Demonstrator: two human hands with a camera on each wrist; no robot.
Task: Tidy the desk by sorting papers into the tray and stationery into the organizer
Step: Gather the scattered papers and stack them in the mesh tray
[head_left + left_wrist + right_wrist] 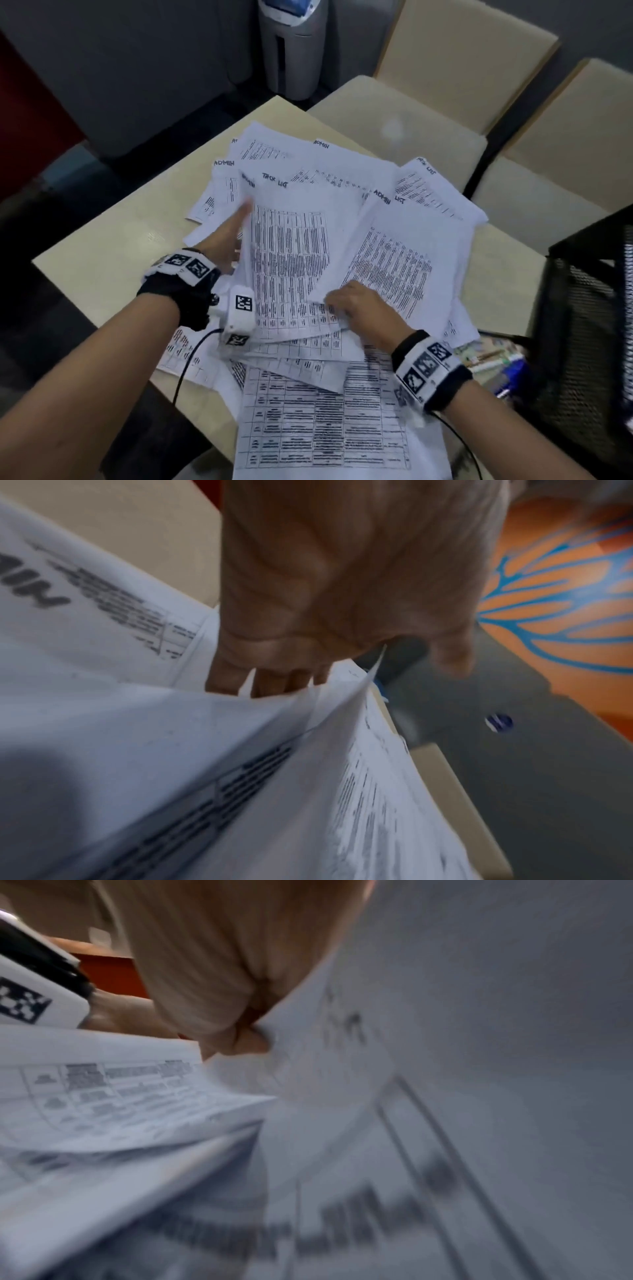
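Observation:
Several printed sheets lie in a loose, overlapping heap across the beige desk. My left hand reaches in from the left, its straight fingers slid under the edge of a lifted table sheet and the thumb held apart. My right hand pinches the near corner of a sheet marked ADMIN, which is raised off the heap. In the right wrist view the curled fingers nip that sheet. A black mesh tray stands at the right edge.
Pens and a blue item lie by the foot of the mesh tray, partly under paper. Cream chairs stand behind the desk and a grey appliance is on the floor beyond. Cables trail from both wristbands.

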